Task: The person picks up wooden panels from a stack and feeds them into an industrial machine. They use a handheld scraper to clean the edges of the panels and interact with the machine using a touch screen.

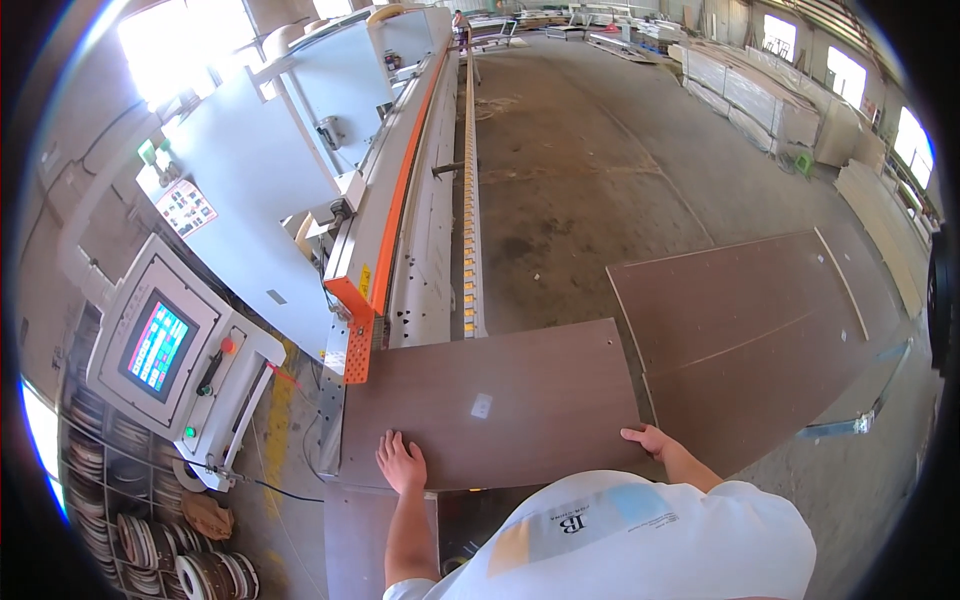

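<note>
A brown rectangular panel [520, 390] with a small pale label lies in front of me, its far left part against the infeed end of a long edge-banding machine [400, 200]. My left hand [402, 464] rests flat on the panel's near left part, fingers spread. At the panel's near right corner, my right hand [650, 440] grips the edge, its thumb side on top and the other fingers largely hidden. Just beyond the panel's far left corner stands an orange perforated bracket [358, 340] on the machine.
To the left stands a control console [185, 360] with a lit screen, and below it several edge-band rolls [215, 575] on a rack. More brown panels [740, 340] are stacked on the right. A roller rail [469, 230] runs along the machine. Wrapped board stacks [750, 100] stand far right.
</note>
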A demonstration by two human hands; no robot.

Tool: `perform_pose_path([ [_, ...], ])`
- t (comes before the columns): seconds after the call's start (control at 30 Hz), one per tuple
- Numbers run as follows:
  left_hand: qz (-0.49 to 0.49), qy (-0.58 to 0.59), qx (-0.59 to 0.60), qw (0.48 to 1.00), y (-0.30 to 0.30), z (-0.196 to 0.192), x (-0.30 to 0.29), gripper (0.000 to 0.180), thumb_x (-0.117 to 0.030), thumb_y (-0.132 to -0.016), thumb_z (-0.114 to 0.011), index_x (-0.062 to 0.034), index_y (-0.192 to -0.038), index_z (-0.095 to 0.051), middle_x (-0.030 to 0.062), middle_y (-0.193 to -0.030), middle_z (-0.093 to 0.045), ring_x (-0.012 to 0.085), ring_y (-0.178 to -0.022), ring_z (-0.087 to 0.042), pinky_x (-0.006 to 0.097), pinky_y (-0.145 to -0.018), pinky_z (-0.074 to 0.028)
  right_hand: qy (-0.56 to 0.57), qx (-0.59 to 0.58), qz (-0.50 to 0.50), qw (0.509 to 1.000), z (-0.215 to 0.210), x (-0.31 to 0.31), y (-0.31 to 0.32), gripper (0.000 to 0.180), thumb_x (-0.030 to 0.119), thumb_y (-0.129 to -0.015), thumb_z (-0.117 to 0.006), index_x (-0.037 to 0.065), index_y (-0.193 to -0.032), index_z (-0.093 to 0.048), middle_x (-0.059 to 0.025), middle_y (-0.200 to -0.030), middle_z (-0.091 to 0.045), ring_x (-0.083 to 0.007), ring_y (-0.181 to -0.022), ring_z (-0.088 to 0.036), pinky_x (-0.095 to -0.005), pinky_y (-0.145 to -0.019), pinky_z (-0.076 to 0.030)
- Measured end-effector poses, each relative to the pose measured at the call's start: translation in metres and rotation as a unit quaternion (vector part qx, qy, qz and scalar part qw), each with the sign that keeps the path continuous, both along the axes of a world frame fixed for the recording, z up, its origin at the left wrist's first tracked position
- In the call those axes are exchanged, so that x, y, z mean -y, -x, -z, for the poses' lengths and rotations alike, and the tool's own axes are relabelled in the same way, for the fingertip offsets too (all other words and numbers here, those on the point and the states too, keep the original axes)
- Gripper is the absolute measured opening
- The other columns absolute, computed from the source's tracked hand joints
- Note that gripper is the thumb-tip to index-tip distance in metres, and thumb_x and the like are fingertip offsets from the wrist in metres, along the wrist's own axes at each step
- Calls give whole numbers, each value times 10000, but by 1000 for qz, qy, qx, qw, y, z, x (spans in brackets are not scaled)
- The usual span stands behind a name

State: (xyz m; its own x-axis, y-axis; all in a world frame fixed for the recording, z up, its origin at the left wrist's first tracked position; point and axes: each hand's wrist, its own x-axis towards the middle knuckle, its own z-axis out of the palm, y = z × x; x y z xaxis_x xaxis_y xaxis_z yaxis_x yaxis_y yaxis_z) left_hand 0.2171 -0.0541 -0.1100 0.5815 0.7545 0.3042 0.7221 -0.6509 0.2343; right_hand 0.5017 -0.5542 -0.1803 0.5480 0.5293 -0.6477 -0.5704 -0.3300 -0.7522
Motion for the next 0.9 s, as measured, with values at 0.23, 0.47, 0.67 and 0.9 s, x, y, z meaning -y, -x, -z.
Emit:
perform_pose_path([
  [0.23, 0, 2, -2, 1000, 0, 0, -3, 423, -295, -944, -552, -78, -1305, -586, 107, -1476, -518, 306, -1403, -420, 469, -1198, -271, -20, -53, 50, 997, -24, -9, 11, 621, 283, -923, -718, 28, -1442, -493, -127, -1407, -579, -275, -1287, -546, -421, -1074, -426],
  [0.47, 2, 6, -2, 1000, -2, 2, -3, 431, -298, -943, -553, -81, -1314, -584, 106, -1474, -520, 303, -1410, -410, 468, -1203, -262, -35, -73, 65, 995, -22, -8, 9, 595, 250, -935, -721, 8, -1427, -490, -160, -1376, -596, -307, -1249, -584, -450, -1073, -464],
  [0.67, -3, 9, 1, 1000, 2, 1, -3, 439, -303, -940, -551, -79, -1316, -584, 107, -1471, -523, 304, -1407, -413, 466, -1205, -256, -15, -71, 72, 995, -47, -17, 17, 560, 243, -944, -709, 7, -1412, -512, -163, -1371, -601, -307, -1235, -595, -444, -1056, -482],
  [0.9, 6, -1, 15, 1000, 1, 3, -3, 418, -288, -932, -562, -75, -1291, -592, 114, -1454, -536, 310, -1391, -429, 472, -1199, -267, -21, -78, 66, 995, -12, -5, 10, 655, 300, -917, -730, 22, -1450, -471, -141, -1390, -590, -286, -1274, -567, -430, -1045, -467],
])
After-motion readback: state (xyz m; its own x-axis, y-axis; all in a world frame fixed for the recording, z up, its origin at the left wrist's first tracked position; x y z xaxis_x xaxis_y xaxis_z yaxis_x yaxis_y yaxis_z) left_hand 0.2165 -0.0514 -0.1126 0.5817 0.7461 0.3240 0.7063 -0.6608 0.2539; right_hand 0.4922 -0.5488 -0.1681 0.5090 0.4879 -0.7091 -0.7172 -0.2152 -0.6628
